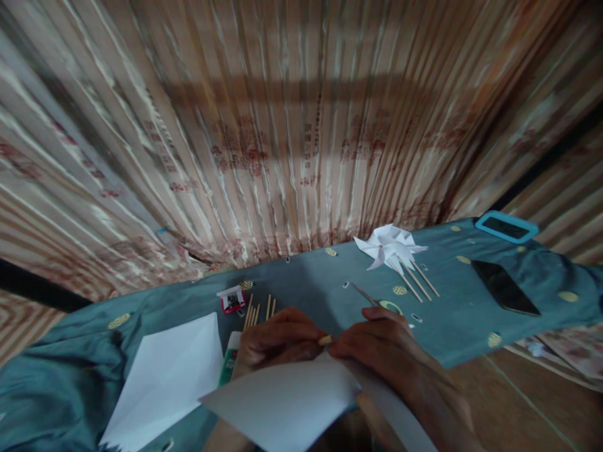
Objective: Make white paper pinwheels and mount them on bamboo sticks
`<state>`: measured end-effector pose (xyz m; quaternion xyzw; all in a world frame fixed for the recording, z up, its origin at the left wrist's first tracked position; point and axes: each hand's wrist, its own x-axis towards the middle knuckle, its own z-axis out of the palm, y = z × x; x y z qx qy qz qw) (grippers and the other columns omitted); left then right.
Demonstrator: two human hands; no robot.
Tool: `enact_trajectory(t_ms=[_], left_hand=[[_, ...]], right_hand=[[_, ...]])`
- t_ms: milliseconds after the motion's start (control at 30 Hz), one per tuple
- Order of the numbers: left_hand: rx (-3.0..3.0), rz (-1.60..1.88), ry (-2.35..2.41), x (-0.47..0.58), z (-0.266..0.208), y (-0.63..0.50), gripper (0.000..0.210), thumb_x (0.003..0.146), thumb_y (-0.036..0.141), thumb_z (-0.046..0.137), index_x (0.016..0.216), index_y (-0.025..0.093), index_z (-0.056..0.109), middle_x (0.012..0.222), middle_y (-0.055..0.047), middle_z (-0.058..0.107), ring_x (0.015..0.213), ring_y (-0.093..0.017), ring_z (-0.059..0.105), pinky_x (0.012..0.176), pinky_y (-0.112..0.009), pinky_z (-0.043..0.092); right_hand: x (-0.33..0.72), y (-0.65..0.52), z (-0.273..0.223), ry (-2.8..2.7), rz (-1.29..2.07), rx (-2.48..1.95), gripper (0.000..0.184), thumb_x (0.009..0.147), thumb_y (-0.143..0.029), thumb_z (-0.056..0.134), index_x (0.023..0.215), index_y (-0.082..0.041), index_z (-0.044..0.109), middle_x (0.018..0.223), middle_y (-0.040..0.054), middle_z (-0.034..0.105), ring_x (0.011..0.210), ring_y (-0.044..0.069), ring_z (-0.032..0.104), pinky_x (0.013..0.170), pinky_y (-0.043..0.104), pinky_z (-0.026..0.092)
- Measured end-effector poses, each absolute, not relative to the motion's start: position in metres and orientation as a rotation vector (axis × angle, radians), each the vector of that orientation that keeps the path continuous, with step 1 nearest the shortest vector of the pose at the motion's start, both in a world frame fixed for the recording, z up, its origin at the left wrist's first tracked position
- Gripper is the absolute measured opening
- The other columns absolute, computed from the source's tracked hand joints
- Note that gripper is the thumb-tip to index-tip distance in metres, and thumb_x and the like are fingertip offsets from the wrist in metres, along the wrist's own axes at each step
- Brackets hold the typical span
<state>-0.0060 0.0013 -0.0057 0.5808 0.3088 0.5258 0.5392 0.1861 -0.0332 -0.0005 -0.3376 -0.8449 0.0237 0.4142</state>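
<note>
My left hand [277, 339] is closed, its fingers wrapped round what looks like a wooden stick [325, 340], whose pale end shows between the two hands. My right hand [381, 348] meets it there, pinching a white sheet of paper [292, 402]. The paper curves below both hands toward me, with a cut or folded flap under my right wrist. Most of the stick is hidden by the fingers. Just beyond my right hand lies a pair of scissors [391, 307], partly covered by it. Beside my left hand is a green and white glue tube [229, 358].
On the teal cloth [315, 282] are a stack of white paper [169, 370], a small red box [232, 300] of dark bits, and several wooden sticks [252, 314]. Farther right lie white paper pinwheels [391, 248] on sticks, a black phone [504, 287] and a blue-framed device [506, 226]. Curtains hang behind.
</note>
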Motion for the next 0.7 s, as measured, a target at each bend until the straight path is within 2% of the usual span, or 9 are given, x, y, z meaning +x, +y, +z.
enact_trajectory(t_ms=[167,333,433,500,533,567,700], left_hand=[[1.396,1.265,0.720,-0.007,-0.007,0.003,0.011,0.071,0.038,0.078,0.076,0.028,0.080,0.066,-0.006,0.070,0.059,-0.014,0.063,0.053,-0.021,0.050],[1.472,1.336,0.824,-0.007,-0.002,-0.002,0.007,0.069,0.032,0.079,0.073,0.025,0.080,0.062,-0.007,0.070,0.056,-0.016,0.063,0.050,-0.022,0.050],[1.499,1.334,0.973,-0.006,-0.004,-0.004,0.008,0.073,0.027,0.073,0.074,0.023,0.080,0.067,-0.006,0.071,0.059,-0.017,0.065,0.050,-0.022,0.048],[1.471,1.298,1.081,-0.006,-0.010,-0.003,0.012,0.076,0.027,0.069,0.075,0.022,0.080,0.073,-0.006,0.073,0.066,-0.018,0.066,0.055,-0.023,0.049],[1.433,1.289,1.124,-0.005,-0.014,-0.001,0.013,0.076,0.028,0.069,0.075,0.021,0.080,0.074,-0.006,0.073,0.068,-0.019,0.067,0.057,-0.024,0.049],[1.372,1.300,1.171,-0.005,-0.019,0.002,0.015,0.075,0.031,0.069,0.074,0.021,0.080,0.073,-0.006,0.074,0.069,-0.020,0.067,0.057,-0.025,0.050],[1.255,1.229,1.314,-0.005,-0.040,0.014,0.021,0.067,0.038,0.073,0.066,0.018,0.078,0.063,-0.005,0.071,0.064,-0.021,0.065,0.052,-0.025,0.047]], right_hand=[[0.189,-0.034,0.000,-2.117,0.079,-0.823,0.040,0.084,-0.016,0.060,0.124,-0.021,0.056,0.096,0.0012,0.073,0.088,0.018,0.069,0.108,0.037,0.043],[0.178,-0.030,-0.004,-1.910,0.233,-0.795,0.034,0.085,-0.017,0.059,0.118,-0.023,0.058,0.090,0.0015,0.073,0.086,0.019,0.069,0.102,0.043,0.048],[0.164,-0.020,-0.015,-1.625,0.385,-0.812,0.025,0.080,-0.020,0.069,0.104,-0.024,0.065,0.089,0.0020,0.074,0.083,0.020,0.070,0.087,0.039,0.057],[0.156,-0.011,-0.023,-1.437,0.657,-0.923,0.020,0.078,-0.023,0.070,0.098,-0.021,0.069,0.085,0.0031,0.074,0.066,0.016,0.069,0.059,0.026,0.059],[0.153,-0.006,-0.027,-1.364,0.802,-0.957,0.018,0.076,-0.025,0.072,0.093,-0.020,0.070,0.078,0.0026,0.074,0.059,0.016,0.068,0.052,0.024,0.057],[0.150,-0.001,-0.030,-1.296,0.914,-0.969,0.018,0.073,-0.028,0.074,0.088,-0.019,0.071,0.072,0.0023,0.074,0.056,0.016,0.067,0.049,0.023,0.055],[0.145,0.020,-0.043,-1.138,1.184,-0.967,0.017,0.066,-0.030,0.077,0.074,-0.017,0.071,0.071,0.0035,0.074,0.057,0.017,0.066,0.053,0.026,0.055]])
